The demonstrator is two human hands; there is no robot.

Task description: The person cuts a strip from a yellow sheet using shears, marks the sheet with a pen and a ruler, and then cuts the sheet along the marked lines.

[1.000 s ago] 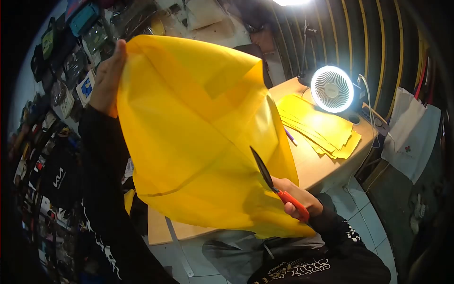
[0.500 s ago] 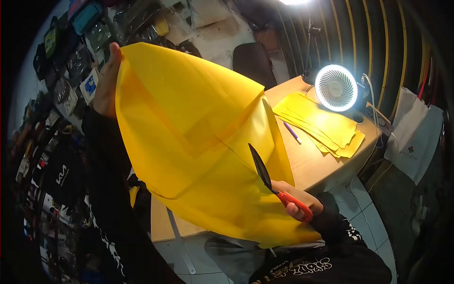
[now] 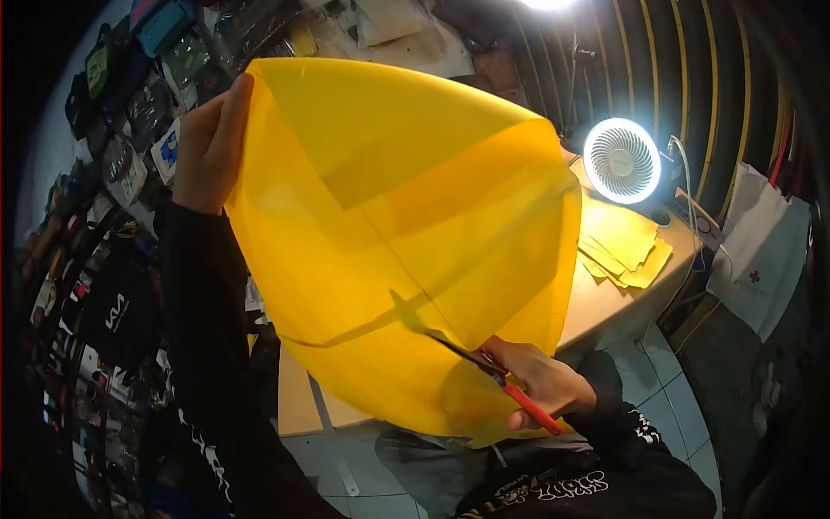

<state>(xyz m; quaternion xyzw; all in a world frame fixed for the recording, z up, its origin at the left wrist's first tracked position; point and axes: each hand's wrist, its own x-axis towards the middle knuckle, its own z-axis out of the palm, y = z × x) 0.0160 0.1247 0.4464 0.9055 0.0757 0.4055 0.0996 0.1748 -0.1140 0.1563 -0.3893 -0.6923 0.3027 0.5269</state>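
Note:
A large sheet of yellow material (image 3: 389, 199) hangs spread out over the table, with creases and folds across it. Its upper left corner is pinched in my left hand (image 3: 212, 147). At the lower right, my right hand (image 3: 549, 381) is closed round the scissors (image 3: 523, 402), which have red handles and dark blades. The blades point up and left in front of the sheet; a shadow falls beside their tips. Whether the right fingers also grip the sheet is hard to make out.
On the table (image 3: 614, 303) lie stacked yellow pieces (image 3: 627, 238) beside a lit round fan (image 3: 621, 161) with a white cable. White bags (image 3: 761, 259) hang at the right. Packed goods (image 3: 130, 164) fill the left side. A metal ruler (image 3: 333, 432) sticks out below the sheet.
The sheet has swung up and right and now hides the purple pen and the dark chair. My left hand has shifted slightly right. The scissors have turned, their tips lower and further left.

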